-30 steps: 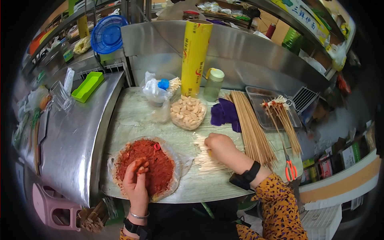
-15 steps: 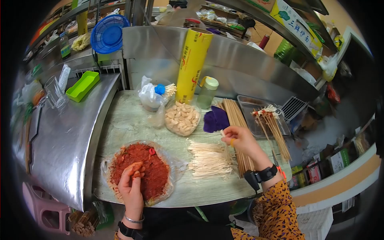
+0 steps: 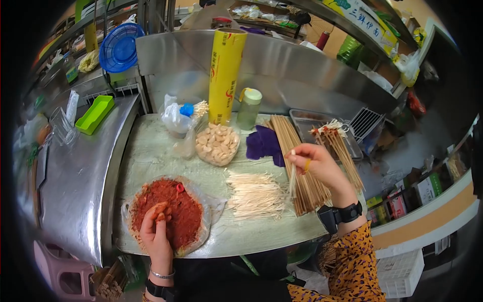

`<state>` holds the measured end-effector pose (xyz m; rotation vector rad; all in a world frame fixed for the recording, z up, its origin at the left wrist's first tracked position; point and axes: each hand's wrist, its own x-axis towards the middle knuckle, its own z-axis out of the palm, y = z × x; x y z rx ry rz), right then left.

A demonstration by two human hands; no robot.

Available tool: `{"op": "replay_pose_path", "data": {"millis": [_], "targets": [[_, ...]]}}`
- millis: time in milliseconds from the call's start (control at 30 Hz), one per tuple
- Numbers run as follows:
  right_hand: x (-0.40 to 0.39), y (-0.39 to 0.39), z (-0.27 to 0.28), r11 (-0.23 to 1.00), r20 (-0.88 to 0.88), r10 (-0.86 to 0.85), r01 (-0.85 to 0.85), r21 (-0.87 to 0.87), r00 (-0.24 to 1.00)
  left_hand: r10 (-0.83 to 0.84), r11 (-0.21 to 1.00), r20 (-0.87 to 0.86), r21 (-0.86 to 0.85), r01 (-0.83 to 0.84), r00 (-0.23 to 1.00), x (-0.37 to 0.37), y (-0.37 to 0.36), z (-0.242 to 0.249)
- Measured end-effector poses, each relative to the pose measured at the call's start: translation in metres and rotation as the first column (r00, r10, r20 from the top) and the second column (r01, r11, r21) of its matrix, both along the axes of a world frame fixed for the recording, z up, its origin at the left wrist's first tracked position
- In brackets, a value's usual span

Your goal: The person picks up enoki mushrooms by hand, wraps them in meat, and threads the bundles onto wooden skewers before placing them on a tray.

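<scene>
Head view: on a pale green table (image 3: 153, 146), a pile of enoki mushroom strands (image 3: 255, 196) is spread loosely, and it is by this pile that everything else can be placed. Just beyond its right edge, the right hand (image 3: 314, 163) is held raised, thumb and fingers pinched together on a few enoki strands (image 3: 293, 182), which are left hanging downward. Whether their lower ends are touching anything cannot be told. A yellow band is worn on 1 finger, and a black wristband (image 3: 341, 215) is strapped to the same arm.

To the left of the pile, red paste (image 3: 183, 219) is heaped on clear plastic (image 3: 215, 205). Over the paste, the left hand (image 3: 157, 227) is held with fingers curled and thumb drawn close to them, the tips smeared red; whether anything is gripped there cannot be told.

Behind the pile and to its left, peeled garlic cloves (image 3: 218, 143) are gathered, with a tall yellow roll (image 3: 227, 75) stood upright farther back. Directly behind the pile, a purple cloth (image 3: 264, 142) is laid, crumpled, and a capped bottle (image 3: 249, 109) is set farther behind. Just to the right of the pile, bare skewers (image 3: 304, 194) are bundled. Farther right and behind, loaded skewers (image 3: 346, 151) are rested partly over a metal tray (image 3: 305, 120).
</scene>
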<state>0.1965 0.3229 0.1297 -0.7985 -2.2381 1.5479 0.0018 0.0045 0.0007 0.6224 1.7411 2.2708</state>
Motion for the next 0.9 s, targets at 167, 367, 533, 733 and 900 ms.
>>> {"op": "replay_pose_path", "data": {"millis": [167,367,533,733,900], "targets": [[-0.03,-0.002,-0.051,0.813,0.175,0.204,-0.266,0.518,0.963,-0.005,1.0,-0.01,-0.014,0.005,1.0,0.0,0.0,-0.002],[-0.073,-0.017,-0.098,0.636,0.507,0.131,-0.465,0.616,0.852,-0.01,1.0,0.011,0.024,0.01,1.0,-0.001,0.0,-0.003],[-0.087,-0.024,-0.107,0.551,0.655,0.036,-0.562,0.617,0.754,-0.03,1.0,-0.021,0.006,0.03,0.999,-0.002,-0.002,-0.001],[-0.082,-0.021,-0.098,0.587,0.59,0.134,-0.543,0.6,0.796,-0.054,0.998,-0.014,0.033,0.054,0.998,-0.003,-0.002,-0.001],[-0.07,-0.011,-0.088,0.757,0.435,0.214,-0.43,0.492,0.875,-0.055,0.998,-0.019,0.027,0.056,0.998,-0.003,-0.002,0.0]]}}
